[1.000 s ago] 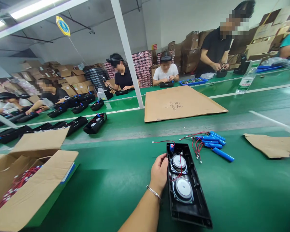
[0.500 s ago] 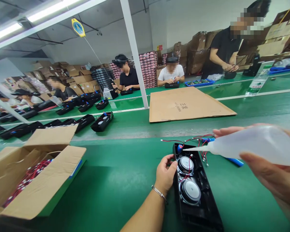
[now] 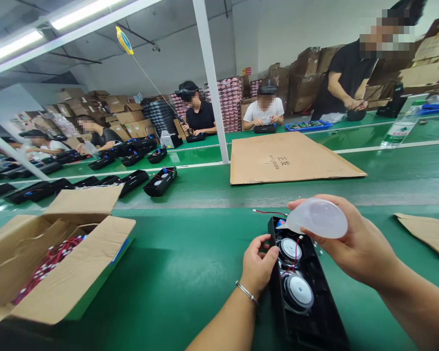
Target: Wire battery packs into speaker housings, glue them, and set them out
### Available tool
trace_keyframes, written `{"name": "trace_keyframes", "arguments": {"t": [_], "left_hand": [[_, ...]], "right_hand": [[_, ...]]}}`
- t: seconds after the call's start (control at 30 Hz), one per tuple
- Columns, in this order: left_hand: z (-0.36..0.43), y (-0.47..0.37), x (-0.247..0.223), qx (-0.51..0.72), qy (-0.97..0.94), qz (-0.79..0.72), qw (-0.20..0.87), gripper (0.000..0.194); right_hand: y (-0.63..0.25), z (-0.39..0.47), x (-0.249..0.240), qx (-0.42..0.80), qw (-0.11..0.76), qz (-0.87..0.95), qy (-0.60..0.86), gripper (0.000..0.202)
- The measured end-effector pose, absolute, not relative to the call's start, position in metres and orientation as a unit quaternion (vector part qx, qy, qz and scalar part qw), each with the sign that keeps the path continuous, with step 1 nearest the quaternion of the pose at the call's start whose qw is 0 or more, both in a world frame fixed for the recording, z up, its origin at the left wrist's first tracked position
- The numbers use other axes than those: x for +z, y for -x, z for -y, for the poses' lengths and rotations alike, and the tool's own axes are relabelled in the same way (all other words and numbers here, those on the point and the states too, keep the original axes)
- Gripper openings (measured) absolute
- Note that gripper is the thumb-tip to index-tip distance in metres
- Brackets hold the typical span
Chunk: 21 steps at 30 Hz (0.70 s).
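My left hand (image 3: 259,261) grips the left edge of a black speaker housing (image 3: 324,297), which lies open side up on the green bench. Two round speaker drivers with pale backs, an upper driver (image 3: 290,249) and a lower driver (image 3: 299,289), sit inside it. In my right hand (image 3: 362,239) is a translucent squeeze bottle (image 3: 316,218), tilted over the far end of the housing. Its nozzle points at a blue battery (image 3: 280,224) in the far corner; the exact tip is hard to make out. Thin red and black wires cross the upper driver.
At left stands an open carton (image 3: 76,273) of red wires. Beyond lie a flat cardboard sheet (image 3: 292,158), a speaker housing (image 3: 161,182) and several more housings. A water bottle (image 3: 402,127) stands at far right, a cardboard scrap (image 3: 429,234) nearer. Several people work across the line.
My right hand has swung the squeeze bottle left and more upright over the housing's far end, now covering the loose wires behind. My left hand keeps its hold; the view has shifted slightly.
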<state>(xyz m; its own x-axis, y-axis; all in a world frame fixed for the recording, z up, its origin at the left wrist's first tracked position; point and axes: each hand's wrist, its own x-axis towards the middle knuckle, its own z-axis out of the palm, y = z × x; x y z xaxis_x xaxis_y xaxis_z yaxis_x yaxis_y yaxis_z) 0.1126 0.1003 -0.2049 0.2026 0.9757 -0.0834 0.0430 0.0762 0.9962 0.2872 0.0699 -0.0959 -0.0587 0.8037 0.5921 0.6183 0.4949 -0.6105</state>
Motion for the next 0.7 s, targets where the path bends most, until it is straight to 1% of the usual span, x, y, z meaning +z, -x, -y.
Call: {"name": "trace_keyframes", "arguments": {"t": [0.17, 0.3, 0.7], "left_hand": [[-0.1, -0.113, -0.203, 0.417, -0.538, -0.474, 0.558, 0.048], [-0.1, -0.113, -0.203, 0.418, -0.538, -0.474, 0.558, 0.048], [-0.102, -0.114, -0.212, 0.423, -0.537, -0.474, 0.555, 0.047]], "right_hand": [[-0.282, -0.074, -0.096, 0.053, 0.45, 0.745, 0.489, 0.035], [-0.278, -0.076, -0.094, 0.024, 0.45, 0.753, 0.479, 0.034], [-0.277, -0.077, -0.095, 0.018, 0.438, 0.747, 0.5, 0.033]]}}
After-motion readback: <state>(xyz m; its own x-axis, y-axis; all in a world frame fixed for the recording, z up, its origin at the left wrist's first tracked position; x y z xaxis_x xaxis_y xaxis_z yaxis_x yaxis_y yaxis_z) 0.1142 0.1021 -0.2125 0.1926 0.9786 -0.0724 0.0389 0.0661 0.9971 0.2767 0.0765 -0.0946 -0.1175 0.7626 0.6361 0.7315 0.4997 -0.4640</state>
